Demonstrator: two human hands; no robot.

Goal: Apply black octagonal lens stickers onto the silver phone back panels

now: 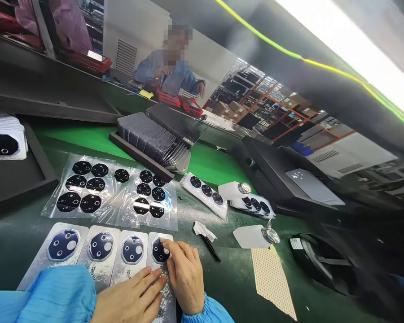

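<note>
My left hand (133, 294) lies open, its fingers stretched flat over the lower part of the rightmost silver panels. On the last silver panel (155, 237) in the front row sits a black octagonal disc (159, 254) with small round holes. My right hand (186, 276) has curled fingers, thumb and forefinger closed at this disc's upper right edge. Farther left in the row, more silver panels (116, 237) each carry a dark octagonal disc (132, 248). Behind them, clear plastic sheets (116, 211) hold several black octagonal discs (90, 203).
A dark tray (138, 154) of upright panels (148, 137) stands behind. At right are two metal-topped bottles (251, 236), a black pen-like tool (211, 247), dotted sheet (272, 282) and tape dispenser (323, 262). Stacked panels (6, 146) stand left. A person in blue (175, 74) sits across.
</note>
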